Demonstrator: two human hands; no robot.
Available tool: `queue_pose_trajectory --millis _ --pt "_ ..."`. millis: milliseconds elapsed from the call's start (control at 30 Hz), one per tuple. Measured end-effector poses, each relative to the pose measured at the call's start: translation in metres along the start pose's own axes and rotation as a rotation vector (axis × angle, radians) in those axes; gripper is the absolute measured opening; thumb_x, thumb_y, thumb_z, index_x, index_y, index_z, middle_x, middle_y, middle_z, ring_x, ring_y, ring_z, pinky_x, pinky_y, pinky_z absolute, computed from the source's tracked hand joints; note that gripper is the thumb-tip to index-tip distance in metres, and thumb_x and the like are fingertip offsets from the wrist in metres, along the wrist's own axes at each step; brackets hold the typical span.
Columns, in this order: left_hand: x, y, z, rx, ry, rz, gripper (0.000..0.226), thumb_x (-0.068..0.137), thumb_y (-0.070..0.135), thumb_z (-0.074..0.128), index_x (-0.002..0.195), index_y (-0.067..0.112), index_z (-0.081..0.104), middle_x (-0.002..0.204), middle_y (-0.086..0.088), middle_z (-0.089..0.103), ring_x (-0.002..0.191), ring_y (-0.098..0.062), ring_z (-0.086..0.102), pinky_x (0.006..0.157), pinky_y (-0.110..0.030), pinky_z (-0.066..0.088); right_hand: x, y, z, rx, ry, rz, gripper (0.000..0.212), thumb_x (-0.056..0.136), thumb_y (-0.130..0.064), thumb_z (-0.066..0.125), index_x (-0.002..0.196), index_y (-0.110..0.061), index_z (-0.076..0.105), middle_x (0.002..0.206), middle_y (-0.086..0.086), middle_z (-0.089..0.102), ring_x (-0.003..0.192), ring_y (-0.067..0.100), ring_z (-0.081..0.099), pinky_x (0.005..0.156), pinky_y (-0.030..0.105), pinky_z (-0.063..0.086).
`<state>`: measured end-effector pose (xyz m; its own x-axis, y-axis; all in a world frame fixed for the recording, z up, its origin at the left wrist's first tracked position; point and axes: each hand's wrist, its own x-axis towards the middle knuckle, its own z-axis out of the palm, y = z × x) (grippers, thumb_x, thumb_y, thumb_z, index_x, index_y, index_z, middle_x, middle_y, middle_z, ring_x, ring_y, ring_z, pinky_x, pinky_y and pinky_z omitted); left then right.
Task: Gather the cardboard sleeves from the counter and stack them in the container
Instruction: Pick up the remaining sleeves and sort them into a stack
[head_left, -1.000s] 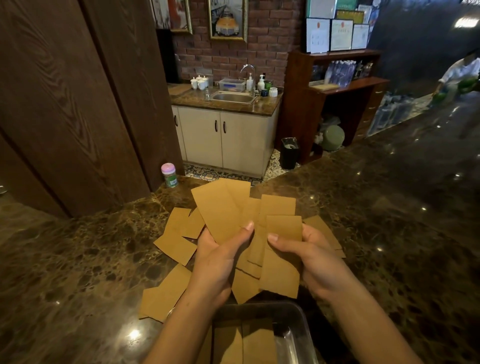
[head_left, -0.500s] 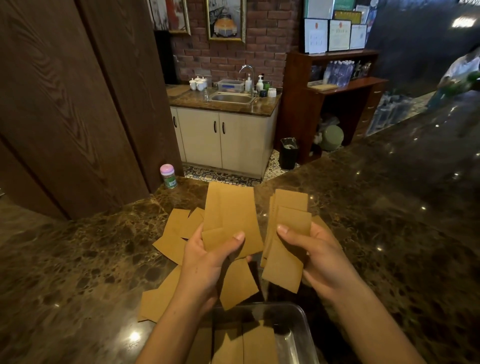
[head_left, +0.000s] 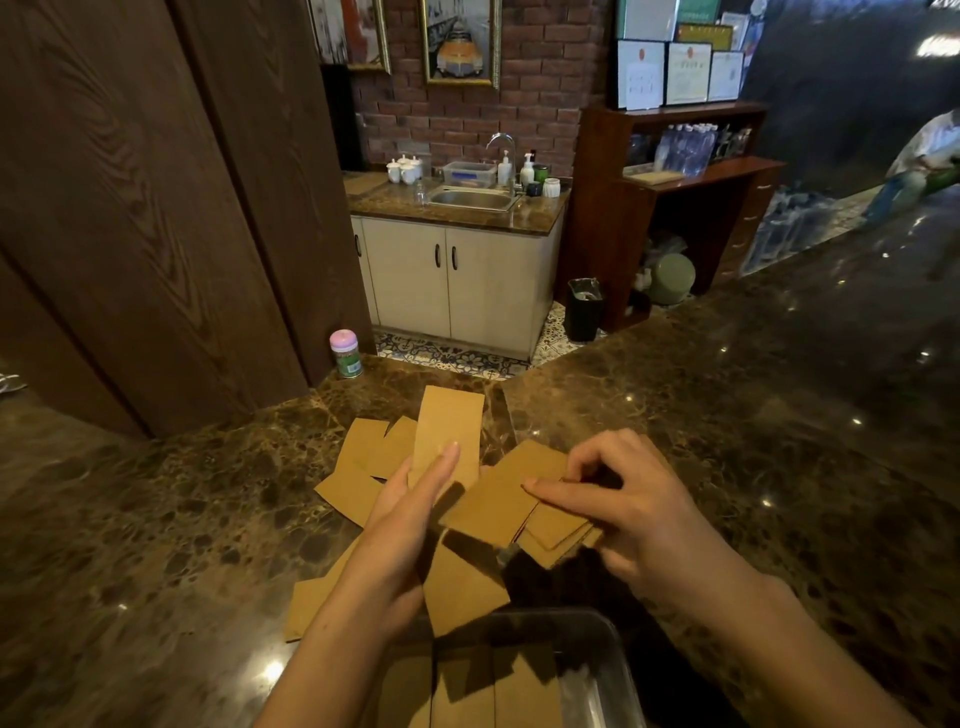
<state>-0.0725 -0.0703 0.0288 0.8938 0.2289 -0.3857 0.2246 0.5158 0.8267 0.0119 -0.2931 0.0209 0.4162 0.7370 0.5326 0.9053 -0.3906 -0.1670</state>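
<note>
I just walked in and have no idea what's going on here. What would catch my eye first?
Two bare hands over a dark marbled stone counter: the left hand holds up a flat brown cardboard sleeve, the right hand grips a small bundle of sleeves. More lie scattered behind, and a clear plastic container nearest the camera already holds some.

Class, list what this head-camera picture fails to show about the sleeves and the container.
- Container: near part cut off by the bottom edge.
- Sleeve count: overlapping sleeves hide each other under the right hand.
- Sleeve beside the left hand: partly behind the forearm.
</note>
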Motion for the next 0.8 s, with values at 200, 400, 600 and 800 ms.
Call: queue_pose_trajectory --millis 200,400,600,800 --pt "-0.001 -0.003 -0.002 0.119 -0.017 0.162 0.057 0.071 -0.009 0.079 0.118 0.018 0.062 0.098 -0.009 0.079 0.093 -0.03 0.076 0.07 -0.039 0.062 0.0 -0.01 -0.01 -0.074 -0.269 0.039 0.071 0.082 -0.019 0.08 0.144 -0.042 0.054 0.118 -0.013 0.053 0.104 0.005 0.049 0.083 0.021 0.041" --pt "0.004 0.014 -0.011 0.462 -0.109 0.322 0.057 0.071 -0.001 0.086 0.118 0.018 0.061 0.094 0.002 0.079 0.09 -0.019 0.076 0.075 -0.035 0.061 0.019 -0.012 -0.06 0.642 -0.383 0.426 0.021 0.092 -0.033 0.077 0.112 -0.029 0.073 0.105 -0.005 0.067 0.089 0.019 0.067 0.078 0.048 0.059" --pt "0.002 0.013 -0.001 0.47 -0.189 0.308 0.061 0.069 -0.004 0.084 0.122 0.016 0.062 0.102 -0.006 0.078 0.093 -0.022 0.075 0.075 -0.033 0.06 0.044 -0.017 -0.046 0.701 -0.562 0.447 0.025 0.097 -0.028 0.073 0.119 -0.023 0.065 0.106 0.004 0.07 0.094 0.022 0.069 0.088 0.052 0.06" --pt "-0.001 0.003 -0.004 0.079 -0.156 0.2 0.035 0.099 0.01 0.056 0.133 0.02 0.059 0.118 -0.012 0.075 0.107 -0.029 0.072 0.083 -0.041 0.059 0.037 -0.021 -0.021 0.888 -0.345 0.7 0.044 0.096 -0.028 0.072 0.135 -0.038 0.053 0.116 -0.01 0.073 0.104 0.003 0.07 0.085 0.029 0.057"
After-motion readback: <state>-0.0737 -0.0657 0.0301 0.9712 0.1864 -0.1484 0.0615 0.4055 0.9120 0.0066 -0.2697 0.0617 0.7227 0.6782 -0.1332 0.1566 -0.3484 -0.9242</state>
